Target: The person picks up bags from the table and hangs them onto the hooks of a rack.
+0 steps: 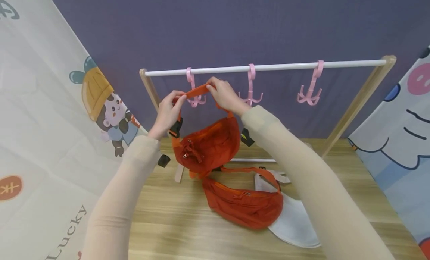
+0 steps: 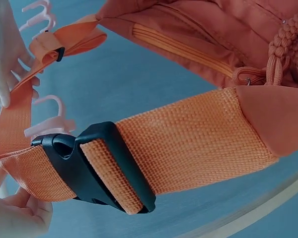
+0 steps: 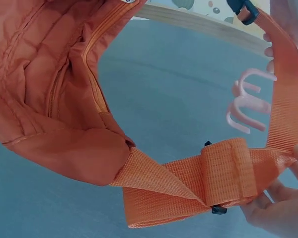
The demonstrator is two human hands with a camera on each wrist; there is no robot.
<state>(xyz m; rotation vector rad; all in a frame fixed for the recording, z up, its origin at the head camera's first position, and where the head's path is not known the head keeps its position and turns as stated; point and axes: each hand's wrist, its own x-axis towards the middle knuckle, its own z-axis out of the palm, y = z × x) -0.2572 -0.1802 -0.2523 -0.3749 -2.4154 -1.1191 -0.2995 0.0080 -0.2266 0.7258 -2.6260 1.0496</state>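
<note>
Arms seen from where I stand: long sleeves, plain pale cream. Left sleeve (image 1: 114,200): close crosswise creases partway along the forearm; cuff (image 1: 145,145) loosely wrinkled at the wrist. Right sleeve (image 1: 302,159): mostly smooth, broader away from the wrist; its end rumpled, faintly greenish. Left hand (image 1: 168,110), right hand (image 1: 226,94): both bare.

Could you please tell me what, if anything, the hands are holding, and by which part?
The left hand and right hand both pinch the upper red-orange waist bag by its orange strap, at separate spots.
</note>
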